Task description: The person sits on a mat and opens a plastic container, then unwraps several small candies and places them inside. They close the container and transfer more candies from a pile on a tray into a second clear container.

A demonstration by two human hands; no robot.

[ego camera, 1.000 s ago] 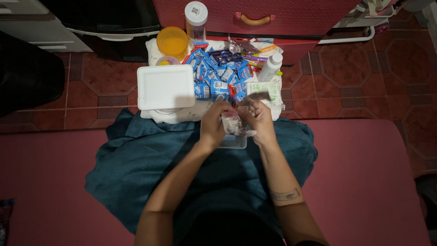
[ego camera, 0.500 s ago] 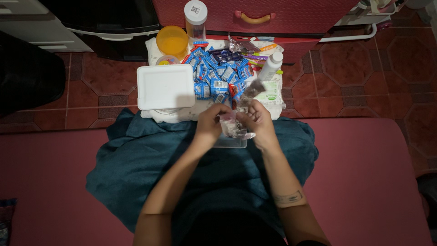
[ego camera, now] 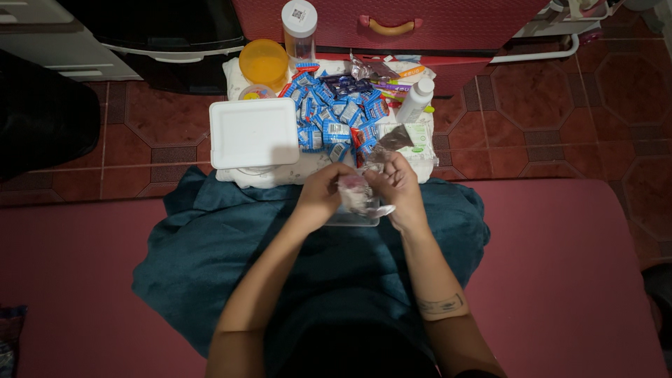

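Both hands meet just over the near edge of the white cloth. The left hand (ego camera: 318, 199) and the right hand (ego camera: 397, 187) pinch a small clear plastic packet (ego camera: 354, 194) between them, fingers curled narrow around its 2 sides. Something pale, with a pinkish tint, sits inside it; what exactly, I cannot tell. The packet hangs right above a shallow clear tray (ego camera: 355, 219) that rests on the teal towel (ego camera: 210, 245) across the person's lap.

The packet looks very light and thin, the sort of crinkly film that bends at any touch and slides between dry fingers. It would probably be best held by its edges or sealed ends, where the film is doubled and stiffer, not by the soft middle, which would likely squash whatever is inside.

Just beyond the hands lies a heap of small blue wrapped packets (ego camera: 336, 115), with a flat white and green pack (ego camera: 413, 140) beside it on the right and a white lidded box (ego camera: 253, 133) on the left. Farther back stand an orange cup (ego camera: 264, 63), a clear jar with a white cap (ego camera: 299, 28) and a small white bottle (ego camera: 416, 100) lying tilted near some coloured pens (ego camera: 395, 87). All of it rests on the white cloth (ego camera: 280, 173) over the red tiled floor (ego camera: 560, 119).
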